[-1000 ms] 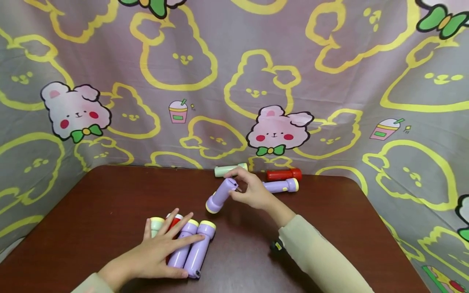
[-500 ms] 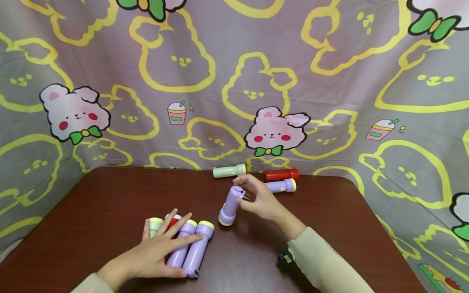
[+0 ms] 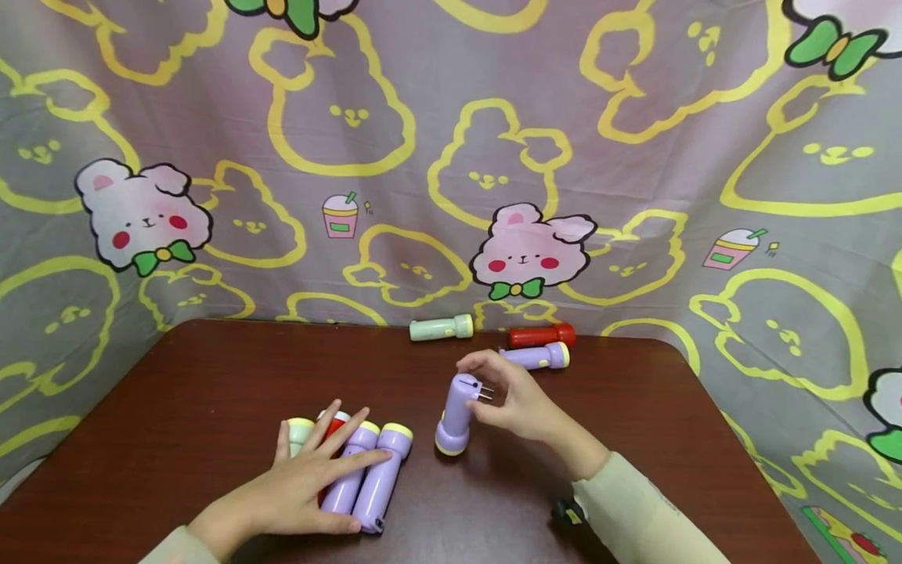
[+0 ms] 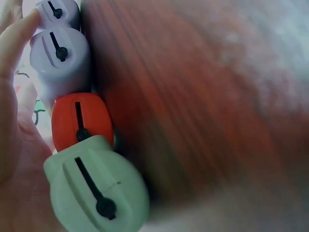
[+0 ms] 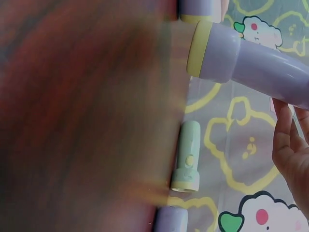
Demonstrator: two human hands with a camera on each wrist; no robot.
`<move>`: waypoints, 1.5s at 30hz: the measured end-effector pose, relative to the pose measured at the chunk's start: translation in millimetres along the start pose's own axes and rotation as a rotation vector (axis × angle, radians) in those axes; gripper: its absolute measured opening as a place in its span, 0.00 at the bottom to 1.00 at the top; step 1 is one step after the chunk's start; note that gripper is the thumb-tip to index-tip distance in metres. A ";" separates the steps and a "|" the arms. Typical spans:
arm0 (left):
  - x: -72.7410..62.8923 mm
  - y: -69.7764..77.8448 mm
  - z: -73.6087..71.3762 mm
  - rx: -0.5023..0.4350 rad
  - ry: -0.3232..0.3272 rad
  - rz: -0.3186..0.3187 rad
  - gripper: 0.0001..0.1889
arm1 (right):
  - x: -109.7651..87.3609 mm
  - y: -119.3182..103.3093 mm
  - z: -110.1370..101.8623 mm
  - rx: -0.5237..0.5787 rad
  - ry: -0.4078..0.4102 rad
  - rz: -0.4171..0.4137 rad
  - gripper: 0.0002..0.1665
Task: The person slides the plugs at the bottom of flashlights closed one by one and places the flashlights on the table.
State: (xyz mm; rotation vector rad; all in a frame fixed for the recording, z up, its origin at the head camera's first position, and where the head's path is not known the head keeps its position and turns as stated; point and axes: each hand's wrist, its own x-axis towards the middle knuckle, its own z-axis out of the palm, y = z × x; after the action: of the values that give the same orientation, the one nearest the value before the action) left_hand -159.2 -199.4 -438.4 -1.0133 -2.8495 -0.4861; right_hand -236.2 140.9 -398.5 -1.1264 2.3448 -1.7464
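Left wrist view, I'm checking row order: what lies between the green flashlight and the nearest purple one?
A red flashlight lies between the green flashlight and that purple flashlight in the left wrist view.

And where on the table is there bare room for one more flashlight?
Bare table lies left of the near green flashlight and right of the right sleeve. Crowded: the row of four flashlights under the left grip, and around the far red flashlight.
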 end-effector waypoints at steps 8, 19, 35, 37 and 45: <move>0.0 0.7 0.3 -0.010 0.006 -0.001 0.38 | -10.0 -4.0 2.3 0.068 -0.024 0.000 0.28; -1.9 1.9 0.7 -0.030 0.013 -0.018 0.38 | -17.0 -5.7 6.6 0.069 -0.041 -0.027 0.28; 33.9 43.3 -8.1 -0.055 0.269 0.186 0.24 | -34.0 -10.3 15.0 0.211 -0.053 0.004 0.26; 40.9 52.8 -9.0 -0.088 0.317 0.205 0.21 | -35.0 -9.3 16.3 0.232 -0.051 0.001 0.26; 65.3 81.0 -8.3 -0.230 0.413 0.159 0.20 | -37.7 -6.2 20.7 0.335 -0.076 -0.027 0.26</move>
State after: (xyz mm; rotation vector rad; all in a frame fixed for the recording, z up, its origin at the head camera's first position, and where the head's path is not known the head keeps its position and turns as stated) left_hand -159.5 -103.5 -397.1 -1.0200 -2.3695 -0.9046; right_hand -196.6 143.4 -416.0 -1.1473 1.9076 -1.9695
